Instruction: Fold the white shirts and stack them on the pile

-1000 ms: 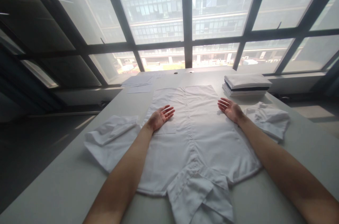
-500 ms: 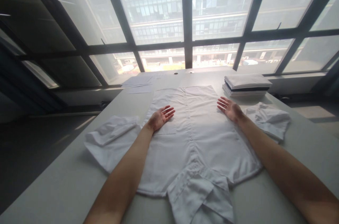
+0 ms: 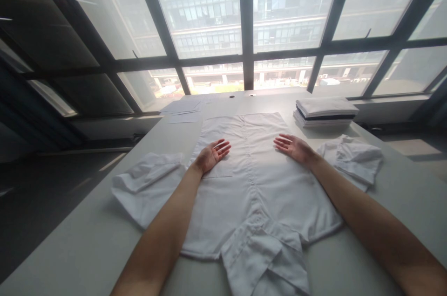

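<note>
A white garment with a row of fastenings down its middle, like a shirt or lab coat (image 3: 223,203), lies spread on the table, its far end toward the window. One sleeve (image 3: 150,184) reaches out on the left, the other (image 3: 356,158) lies crumpled on the right. A collar-like part (image 3: 265,258) hangs toward me at the near side. My left hand (image 3: 213,155) is over the left half by a pocket, palm up, fingers stretched out. Over the right half is my right hand (image 3: 294,148), also palm up with fingers spread. Neither hand holds anything; whether they touch the cloth I cannot tell.
A stack of folded white cloth with a dark layer (image 3: 324,112) stands at the table's far right. Loose paper sheets (image 3: 183,110) lie at the far left of the white table (image 3: 77,235). Beyond its far edge rise large framed windows (image 3: 209,16).
My right hand has moved left, inward over the garment's right half. My left hand and the garment have stayed almost in place.
</note>
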### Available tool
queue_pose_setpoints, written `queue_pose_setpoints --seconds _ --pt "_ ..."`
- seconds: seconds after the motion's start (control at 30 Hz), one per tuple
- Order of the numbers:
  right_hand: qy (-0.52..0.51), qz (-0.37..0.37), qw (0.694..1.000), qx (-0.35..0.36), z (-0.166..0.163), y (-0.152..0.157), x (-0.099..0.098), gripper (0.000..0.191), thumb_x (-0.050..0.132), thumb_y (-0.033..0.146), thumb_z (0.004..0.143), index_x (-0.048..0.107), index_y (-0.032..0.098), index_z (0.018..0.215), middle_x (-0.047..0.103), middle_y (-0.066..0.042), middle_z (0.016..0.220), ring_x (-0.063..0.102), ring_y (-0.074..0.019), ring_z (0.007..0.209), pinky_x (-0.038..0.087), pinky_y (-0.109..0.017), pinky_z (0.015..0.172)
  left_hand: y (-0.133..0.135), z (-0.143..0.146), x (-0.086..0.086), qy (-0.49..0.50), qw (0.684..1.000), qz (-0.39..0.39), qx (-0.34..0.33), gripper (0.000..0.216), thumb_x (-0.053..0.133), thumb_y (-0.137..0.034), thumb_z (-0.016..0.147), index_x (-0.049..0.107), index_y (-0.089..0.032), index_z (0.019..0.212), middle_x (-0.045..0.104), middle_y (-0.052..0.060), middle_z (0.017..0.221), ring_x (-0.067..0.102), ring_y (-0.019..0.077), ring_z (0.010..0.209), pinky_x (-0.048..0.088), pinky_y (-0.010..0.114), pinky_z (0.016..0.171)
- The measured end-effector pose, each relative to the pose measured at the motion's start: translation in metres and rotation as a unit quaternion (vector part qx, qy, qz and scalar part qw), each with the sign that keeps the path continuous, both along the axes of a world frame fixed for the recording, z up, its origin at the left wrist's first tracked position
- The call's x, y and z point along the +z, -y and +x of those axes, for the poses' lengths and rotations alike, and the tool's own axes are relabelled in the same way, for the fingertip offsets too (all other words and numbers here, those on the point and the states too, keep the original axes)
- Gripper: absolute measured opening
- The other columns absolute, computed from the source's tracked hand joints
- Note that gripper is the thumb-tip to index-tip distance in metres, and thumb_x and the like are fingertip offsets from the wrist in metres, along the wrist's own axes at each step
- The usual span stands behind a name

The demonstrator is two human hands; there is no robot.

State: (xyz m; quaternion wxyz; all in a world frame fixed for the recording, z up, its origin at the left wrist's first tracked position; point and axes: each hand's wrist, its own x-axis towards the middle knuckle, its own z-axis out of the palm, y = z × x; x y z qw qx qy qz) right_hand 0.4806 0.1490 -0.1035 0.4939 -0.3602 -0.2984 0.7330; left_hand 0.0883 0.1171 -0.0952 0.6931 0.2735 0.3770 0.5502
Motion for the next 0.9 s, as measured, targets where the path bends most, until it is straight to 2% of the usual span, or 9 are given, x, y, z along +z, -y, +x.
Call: queue_pose_setpoints --seconds 0.07,0.1,0.17,0.9 --pt "-0.024 -0.019 0.992 -0.124 0.016 -0.011 -0.004 0.021 0.049 0.015 0.097 0.065 0.021 0.107 0.072 -0.012 0.108 0.073 -0.0219 0.109 0.067 -0.038 0.086 0.0 0.0 0.0 -0.001 1.0 0.0 0.0 0.026 0.055 -0.016 0.099 0.064 -0.011 0.123 0.066 0.022 0.134 0.071 0.0297 0.117 0.062 0.039 0.094" --pt "-0.035 -0.025 0.986 -0.16 0.022 -0.015 -0.005 0.021 0.048 0.015 0.096 0.065 0.022 0.105 0.071 -0.012 0.107 0.073 -0.0216 0.108 0.067 -0.037 0.083 0.0 0.0 0.001 -0.001 1.0 0.0 0.001 0.026 0.055 -0.016 0.099 0.064 -0.012 0.123 0.067 0.022 0.133 0.071 0.0297 0.117 0.062 0.039 0.094" --pt "-0.045 -0.03 0.981 -0.187 0.03 -0.019 -0.006 0.02 0.047 0.017 0.096 0.065 0.021 0.103 0.07 -0.013 0.108 0.073 -0.022 0.107 0.068 -0.036 0.079 0.001 0.001 0.001 -0.002 1.0 0.0 0.002 0.027 0.054 -0.017 0.1 0.064 -0.012 0.124 0.068 0.021 0.131 0.072 0.0293 0.116 0.062 0.039 0.093" --pt "-0.038 -0.011 0.983 -0.181 0.024 -0.014 -0.002 0.019 0.049 0.015 0.095 0.067 0.019 0.099 0.072 -0.014 0.106 0.074 -0.0199 0.101 0.067 -0.03 0.079 0.002 0.002 0.002 -0.006 1.0 -0.002 0.006 0.021 0.054 -0.017 0.1 0.065 -0.012 0.117 0.068 0.02 0.131 0.072 0.0291 0.116 0.062 0.038 0.093"
